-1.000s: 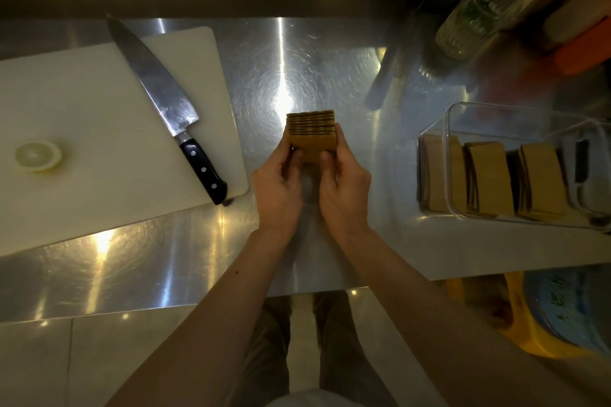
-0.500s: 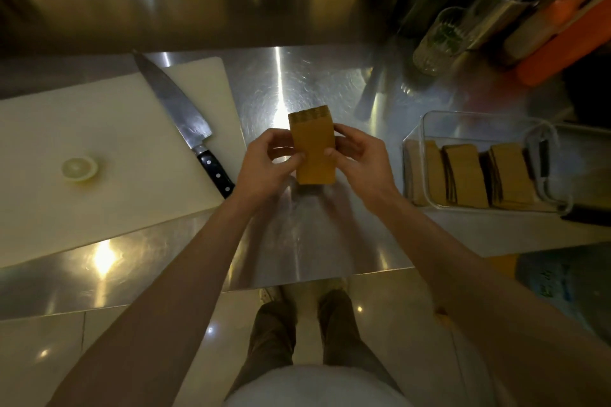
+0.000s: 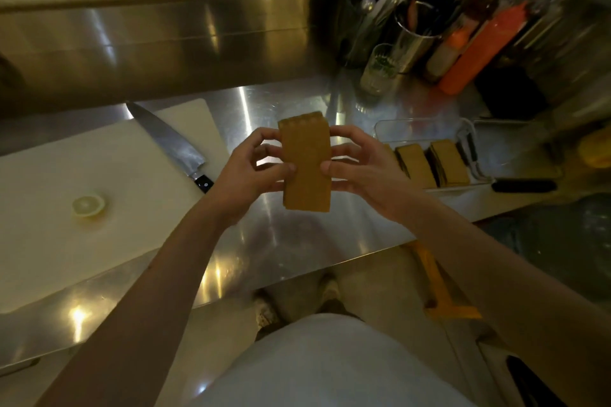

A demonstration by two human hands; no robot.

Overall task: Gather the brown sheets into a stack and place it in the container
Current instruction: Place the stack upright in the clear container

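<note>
- Left hand (image 3: 246, 172) and right hand (image 3: 365, 172) grip the stack of brown sheets (image 3: 306, 162) above the steel surface (image 3: 297, 241).
- Gathering looks done; next, carry it right into the clear container (image 3: 426, 127), apparently beside earlier stacks.

Your left hand (image 3: 246, 177) and right hand (image 3: 365, 168) sit side by side above the worktop (image 3: 297, 241), the stack of sheets (image 3: 305, 162) between them, off the surface. Left of your hands: the cutting board (image 3: 99, 175) on the worktop, a knife (image 3: 172, 145) across its far right corner, a citrus half (image 3: 88, 205) on it further left. Right of your hands: the container (image 3: 429, 129), with more stacks (image 3: 433, 165) standing in a row inside. Behind your hands to the right: a glass (image 3: 378, 71), a metal cup (image 3: 415, 40) and bottles (image 3: 479, 46) grouped at the back.
</note>
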